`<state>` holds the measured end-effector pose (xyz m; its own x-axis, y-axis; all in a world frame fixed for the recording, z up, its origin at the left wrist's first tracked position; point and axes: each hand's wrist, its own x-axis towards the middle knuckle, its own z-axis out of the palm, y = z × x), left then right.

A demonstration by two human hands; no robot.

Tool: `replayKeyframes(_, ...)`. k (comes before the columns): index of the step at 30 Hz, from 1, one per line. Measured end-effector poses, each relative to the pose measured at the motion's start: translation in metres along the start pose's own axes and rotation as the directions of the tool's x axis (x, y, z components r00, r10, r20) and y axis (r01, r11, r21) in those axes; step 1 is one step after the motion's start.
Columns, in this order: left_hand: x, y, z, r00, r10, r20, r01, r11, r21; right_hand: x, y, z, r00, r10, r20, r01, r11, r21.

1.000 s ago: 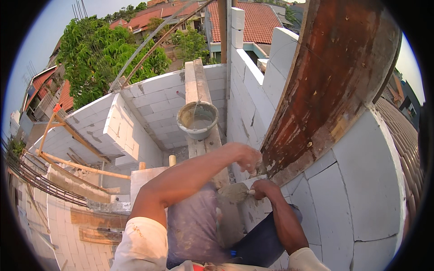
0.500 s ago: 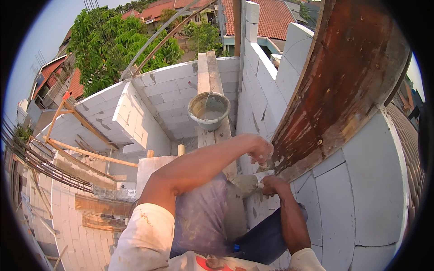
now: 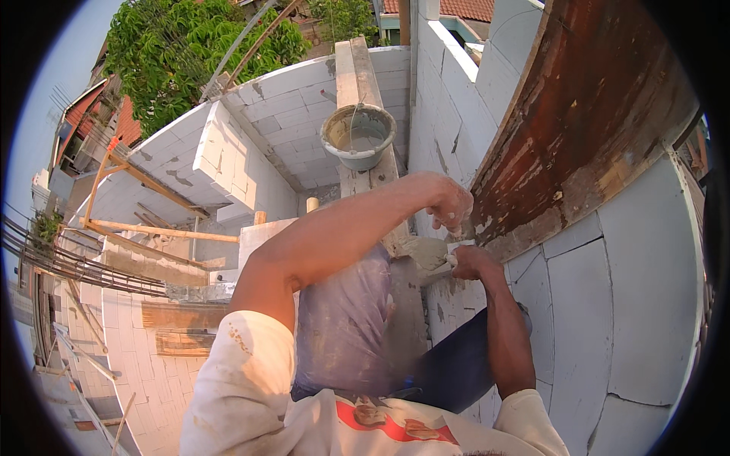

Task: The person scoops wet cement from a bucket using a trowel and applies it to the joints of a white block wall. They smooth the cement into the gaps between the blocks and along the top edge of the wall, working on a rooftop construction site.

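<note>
The left hand (image 3: 450,204) reaches across to the joint under the rust-brown curved metal form (image 3: 585,129), fingers curled narrow and pressed against the wet grey mortar (image 3: 420,252) there; whether they pinch anything cannot be told. The right hand (image 3: 473,262) sits just below, fingers closed round the handle of a mortar-laden steel trowel (image 3: 426,257) held against the white aerated block wall (image 3: 639,304). Compared with half a second ago, both hands remain at the same joint, while the view has tipped down, so the grey round mortar bucket (image 3: 359,137) on the long wooden plank (image 3: 357,83) appears higher.
</note>
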<state>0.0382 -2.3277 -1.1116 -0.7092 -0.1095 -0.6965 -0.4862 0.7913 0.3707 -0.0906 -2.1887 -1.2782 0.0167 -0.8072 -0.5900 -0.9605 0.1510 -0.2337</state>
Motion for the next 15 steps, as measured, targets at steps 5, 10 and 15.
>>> replayKeyframes(5,-0.012,0.003,0.003,1.000,-0.015,-0.021,0.016,0.999,0.038,-0.007,-0.012,-0.007,1.000,-0.001,0.013,0.002,1.000,-0.004)
replayKeyframes(10,-0.008,-0.003,0.006,0.999,0.016,-0.037,-0.014,0.999,0.043,-0.006,-0.009,-0.006,1.000,-0.002,0.012,0.002,1.000,0.010)
replayKeyframes(15,-0.001,-0.005,0.004,0.995,0.082,-0.059,-0.076,0.992,0.097,-0.005,-0.007,-0.006,1.000,-0.005,-0.020,0.004,1.000,-0.030)
